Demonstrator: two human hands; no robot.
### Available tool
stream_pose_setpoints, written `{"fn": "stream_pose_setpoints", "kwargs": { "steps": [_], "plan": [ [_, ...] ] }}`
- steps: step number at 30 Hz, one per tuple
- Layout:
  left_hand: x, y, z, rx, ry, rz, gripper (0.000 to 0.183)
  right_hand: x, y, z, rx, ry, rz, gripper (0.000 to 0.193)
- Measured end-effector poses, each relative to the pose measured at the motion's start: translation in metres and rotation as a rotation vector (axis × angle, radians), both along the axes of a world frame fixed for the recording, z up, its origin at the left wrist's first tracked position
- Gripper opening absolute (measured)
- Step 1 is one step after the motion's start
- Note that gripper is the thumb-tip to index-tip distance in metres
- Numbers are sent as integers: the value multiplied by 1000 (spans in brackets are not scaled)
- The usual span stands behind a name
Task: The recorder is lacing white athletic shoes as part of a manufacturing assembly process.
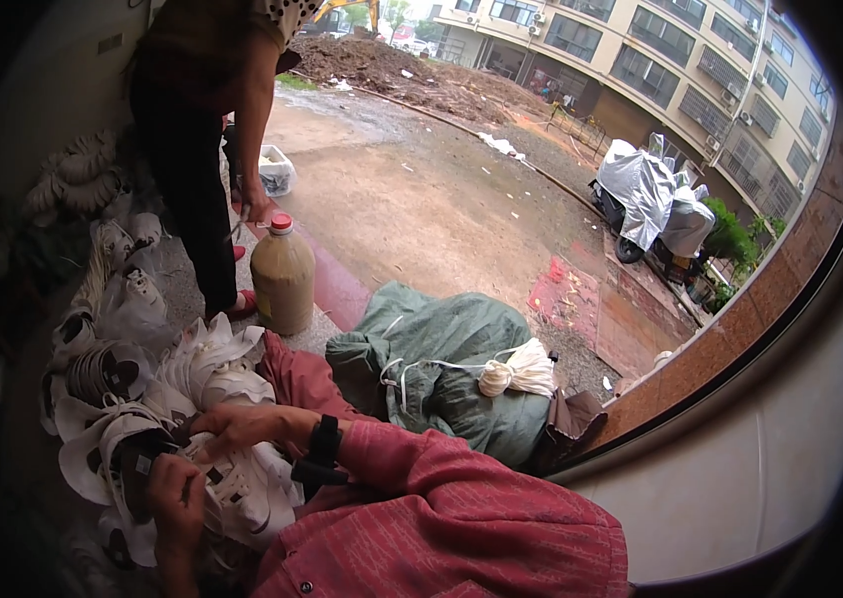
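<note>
White shoe uppers with dark linings lie heaped in front of me at the lower left. My right hand [240, 431] reaches in from the right, a black band on its wrist, with fingers and thumb closed on the edge of a white shoe upper [111, 460]. Just below it, my left hand [177, 498] is raised with its fingers curled in a pinch beside the dark lining. Whatever is between those fingers is too small or hidden to make out. More white uppers [242, 493] lie under and beside my hands.
A large plastic jug [283, 277] with a red cap stands ahead. Right of it lies a stuffed green sack [441, 349] with a white cord bundle [519, 371]. Another person [202, 130] stands bent over at the upper left, near a white bin [277, 171]. Covered vehicles [646, 194] stand outside.
</note>
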State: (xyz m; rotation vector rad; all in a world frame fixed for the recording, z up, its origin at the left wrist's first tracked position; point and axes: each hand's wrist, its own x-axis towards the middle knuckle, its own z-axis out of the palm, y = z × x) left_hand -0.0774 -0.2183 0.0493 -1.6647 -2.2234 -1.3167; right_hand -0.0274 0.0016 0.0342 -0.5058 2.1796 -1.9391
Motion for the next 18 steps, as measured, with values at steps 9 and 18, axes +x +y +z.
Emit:
{"fn": "stream_pose_setpoints", "kwargs": {
  "steps": [9,18],
  "plan": [
    [-9,-9,-4,-58,-173,-16,7,-10,4,-24,92,-263,-104,49],
    [-5,-12,12,-190,-370,19,10,-3,-3,1,23,-169,-96,31]
  ]
}}
